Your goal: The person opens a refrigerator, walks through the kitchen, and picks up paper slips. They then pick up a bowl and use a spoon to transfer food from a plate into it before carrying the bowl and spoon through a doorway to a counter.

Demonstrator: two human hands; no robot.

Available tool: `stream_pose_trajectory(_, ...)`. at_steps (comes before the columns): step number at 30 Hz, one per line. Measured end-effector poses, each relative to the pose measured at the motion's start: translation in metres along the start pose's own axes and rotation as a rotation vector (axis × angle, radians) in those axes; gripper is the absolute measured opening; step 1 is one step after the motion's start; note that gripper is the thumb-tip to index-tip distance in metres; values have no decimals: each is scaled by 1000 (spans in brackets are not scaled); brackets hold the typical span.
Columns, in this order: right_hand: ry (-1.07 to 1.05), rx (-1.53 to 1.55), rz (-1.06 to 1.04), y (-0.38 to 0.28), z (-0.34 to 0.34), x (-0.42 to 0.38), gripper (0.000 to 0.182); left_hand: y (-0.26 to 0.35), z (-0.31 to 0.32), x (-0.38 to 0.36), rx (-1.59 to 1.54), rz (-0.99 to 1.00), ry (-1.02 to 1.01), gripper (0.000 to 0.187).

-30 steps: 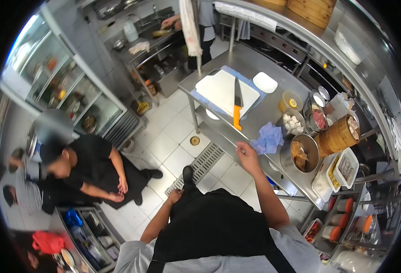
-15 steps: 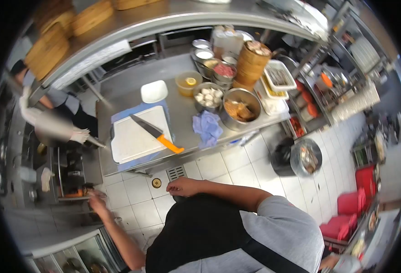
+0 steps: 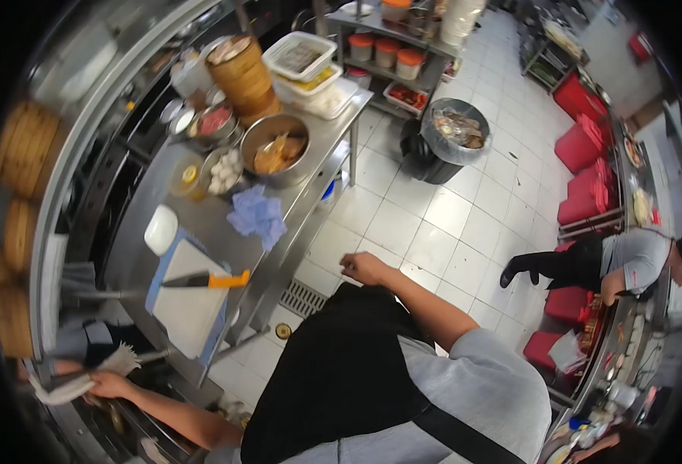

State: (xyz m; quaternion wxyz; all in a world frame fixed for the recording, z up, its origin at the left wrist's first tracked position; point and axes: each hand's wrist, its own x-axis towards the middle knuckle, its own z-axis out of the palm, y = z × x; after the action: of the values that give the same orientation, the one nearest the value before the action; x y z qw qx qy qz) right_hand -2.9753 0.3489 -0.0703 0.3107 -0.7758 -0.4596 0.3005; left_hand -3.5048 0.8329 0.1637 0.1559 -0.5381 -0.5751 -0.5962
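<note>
My left hand (image 3: 109,385) reaches out to the lower left, its fingers closed on a white towel (image 3: 121,360) with a fringed edge. Beside the towel is the forearm of another person (image 3: 69,366), whose grip on it I cannot make out. My right hand (image 3: 364,267) hangs over the floor in front of my black apron, fingers curled in, nothing visible in it. On the steel table (image 3: 136,232) lies a knife (image 3: 206,280) with an orange handle, across a white cutting board (image 3: 190,309). A blue cloth (image 3: 257,218) lies crumpled at the table's front edge.
A steel pot (image 3: 275,151), a bowl of white pieces (image 3: 225,172) and a bamboo steamer stack (image 3: 244,81) stand on the table's far part. A lined bin (image 3: 453,135) stands on the tiled floor. At right, a co-worker (image 3: 635,263) is by the counter with red containers (image 3: 581,147).
The view has turned right, bringing the bin and the co-worker at right into fuller view. My left hand has come up to the white towel and closed on it; my right hand stays curled.
</note>
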Motion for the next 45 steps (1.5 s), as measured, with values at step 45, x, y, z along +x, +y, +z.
stream_pose_trajectory(45, -534, 280, 447, 91, 21, 57, 26, 359, -179, -135, -1204, -74, -1265, 20)
